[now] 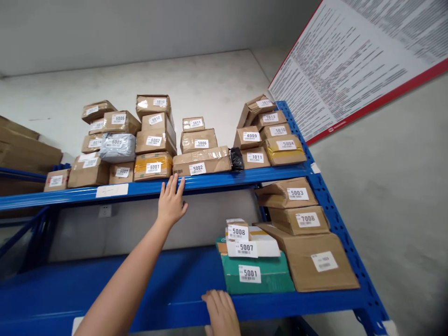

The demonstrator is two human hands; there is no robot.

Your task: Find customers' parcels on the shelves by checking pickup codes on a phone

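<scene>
The left hand [171, 201] is raised against the front beam of the upper shelf [224, 178], its back turned to the camera; its grip is open, the fingers [174, 185] spread and laid flat on the blue beam, and nothing is held. The brown parcel [202, 162] marked 5002 is found on that shelf at one o'clock of the hand, just above the fingertips; the yellow-taped parcel [153, 166] marked 5001 is set just beside it, at eleven o'clock of the hand. A small black packet [236, 158] is pressed against the right end of the brown parcel; a grey bag [117, 147] marked 5005 is stacked at ten o'clock, among further parcels; a blank white label [112, 190] is stuck on the beam at nine o'clock.

The right hand [221, 313] is seen at six o'clock of the frame, laid palm-down on the front edge of the lower shelf [164, 280]; its grip is open as well and nothing is grasped. The green parcel [261, 277] marked 5001 is placed at one o'clock of it, just beside the fingertips; whether it is touched cannot be told. A white parcel [254, 246] marked 5007 is laid on the green one, and a small parcel [238, 229] marked 5008 is set on top; at three o'clock of this stack a large brown box [315, 263] is topped by box 7008 [299, 219] and, above it, box 5003 [287, 192].
</scene>
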